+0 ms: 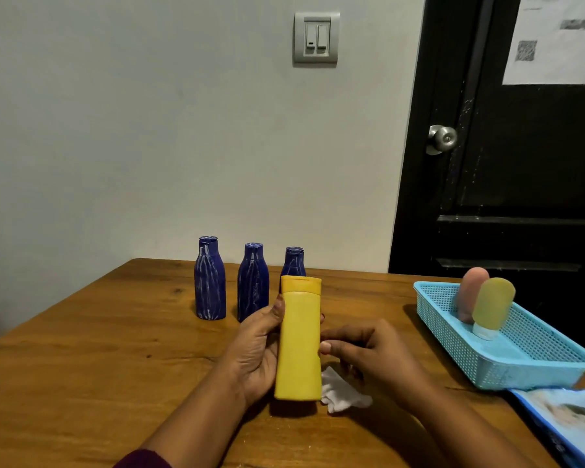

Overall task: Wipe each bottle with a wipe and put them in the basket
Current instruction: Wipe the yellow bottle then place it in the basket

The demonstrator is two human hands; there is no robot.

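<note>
A plain pale wall (pixel 132 130) fills the upper left. A light switch (pixel 316 38) sits at top centre. At right stands a black door (pixel 520 170) with a metal knob (pixel 442 138) and a paper (pixel 554 38). A wooden worktop (pixel 81 366) crosses the lower frame.

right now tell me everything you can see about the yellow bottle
The yellow bottle is tall, flat-sided and looks like matte plastic, with a slightly darker orange-yellow flip cap on top, closed. No label shows on this face. It is upright, held just above the wooden table. The left hand wraps its left side; the right hand's fingertips touch its right edge. A white wipe lies beside its base.
</note>
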